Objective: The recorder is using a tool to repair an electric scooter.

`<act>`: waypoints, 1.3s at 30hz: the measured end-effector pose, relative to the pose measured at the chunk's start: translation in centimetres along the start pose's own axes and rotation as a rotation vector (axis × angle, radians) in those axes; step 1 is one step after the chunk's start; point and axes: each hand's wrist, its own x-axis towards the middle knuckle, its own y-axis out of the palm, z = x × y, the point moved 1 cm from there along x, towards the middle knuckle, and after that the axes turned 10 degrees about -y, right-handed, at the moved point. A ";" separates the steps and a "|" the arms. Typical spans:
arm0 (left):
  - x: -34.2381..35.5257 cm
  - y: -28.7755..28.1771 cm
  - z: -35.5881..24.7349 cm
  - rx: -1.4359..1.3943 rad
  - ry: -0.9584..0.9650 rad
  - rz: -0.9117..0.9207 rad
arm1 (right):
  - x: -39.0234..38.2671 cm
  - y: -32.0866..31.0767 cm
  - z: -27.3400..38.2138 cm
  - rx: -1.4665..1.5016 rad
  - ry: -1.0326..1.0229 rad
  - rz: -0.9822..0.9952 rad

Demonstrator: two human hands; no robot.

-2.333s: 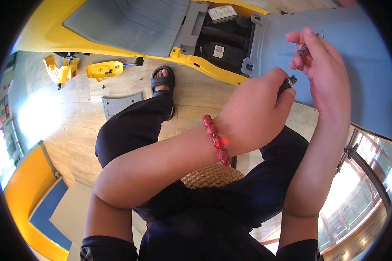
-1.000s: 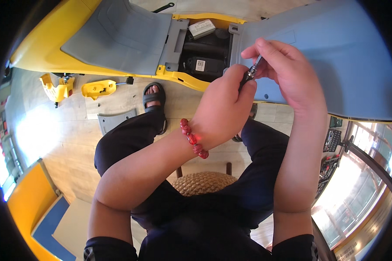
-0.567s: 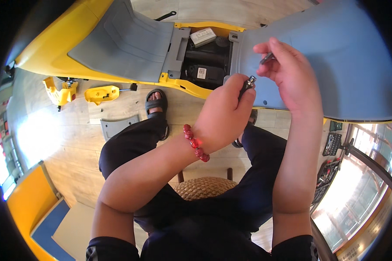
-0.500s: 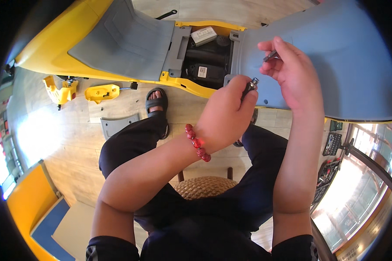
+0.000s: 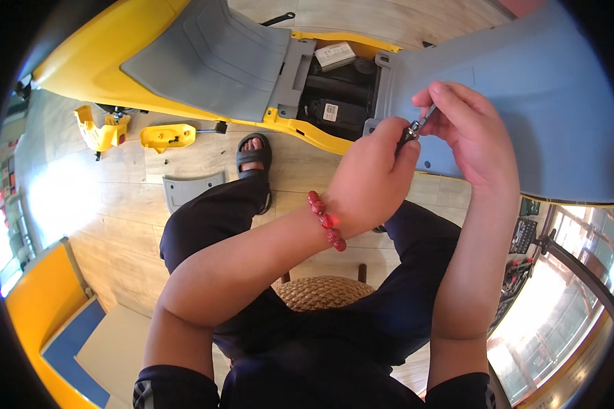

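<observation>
My left hand (image 5: 370, 174), with a red bead bracelet at the wrist, is closed round a black tool handle (image 5: 405, 142) with a metal socket end (image 5: 413, 128). My right hand (image 5: 471, 135) pinches a slim metal piece (image 5: 430, 112), apparently a bit, whose lower end is at that socket; whether it is inserted I cannot tell. Both hands are over the blue-grey panel (image 5: 552, 109) of a yellow vehicle body (image 5: 75, 58). To their left is an open compartment (image 5: 341, 92) holding black parts and a silver box (image 5: 334, 54).
On the wooden floor lie yellow plastic parts (image 5: 167, 135), a grey plate (image 5: 191, 191) and, at the right, tool cases (image 5: 522, 235). A woven stool (image 5: 320, 293) is under me. A yellow-and-blue board (image 5: 44, 300) stands at lower left; a black wrench (image 5: 278, 18) lies beyond the vehicle.
The metal piece in my right hand was apart from the tool half a second ago and is now at its socket end. Both hands sit slightly lower and further right in view.
</observation>
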 end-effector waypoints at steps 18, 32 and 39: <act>-0.1 -0.2 -0.3 0.047 -0.021 0.024 | 0.0 -0.2 -0.1 -0.043 -0.007 0.049; -0.1 -0.3 0.0 0.056 0.063 -0.020 | -0.1 0.1 -0.8 -0.028 0.035 0.020; 0.1 -0.9 -0.2 0.051 0.085 -0.082 | 0.4 0.7 -1.4 0.058 0.002 0.033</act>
